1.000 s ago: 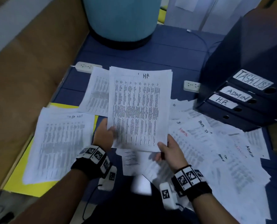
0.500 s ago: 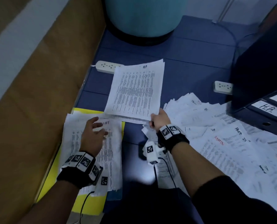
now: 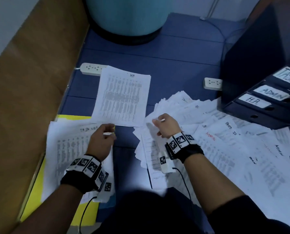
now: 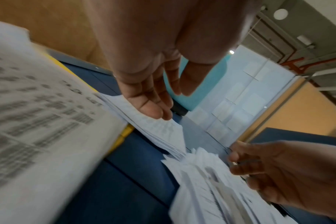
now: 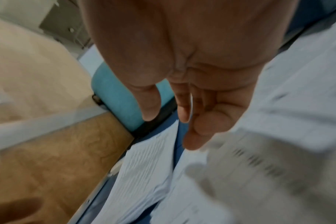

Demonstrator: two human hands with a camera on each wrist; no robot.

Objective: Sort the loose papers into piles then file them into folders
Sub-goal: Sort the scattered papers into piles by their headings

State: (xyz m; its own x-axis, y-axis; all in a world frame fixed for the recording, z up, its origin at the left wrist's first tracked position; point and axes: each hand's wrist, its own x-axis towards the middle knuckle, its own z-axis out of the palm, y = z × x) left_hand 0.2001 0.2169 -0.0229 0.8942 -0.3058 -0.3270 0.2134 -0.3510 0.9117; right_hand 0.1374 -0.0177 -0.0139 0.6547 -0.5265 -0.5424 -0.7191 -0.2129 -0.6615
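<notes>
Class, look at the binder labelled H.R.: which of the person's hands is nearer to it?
Right. The right hand lies over loose papers beside the H.R. binder; the left hand is across, over the task-list pile.

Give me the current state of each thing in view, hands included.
HR pile: flat on the blue surface, roughly squared, released.
Task list pile: lying on the yellow folder, under the left hand.
Unsorted papers: fanned out loose at right.
Binders: stacked flat, closed, spines marked H.R., ADMIN and one cut off.
Left hand: fingers relaxed, holding nothing.
Right hand: over the loose papers; grip unclear.
</notes>
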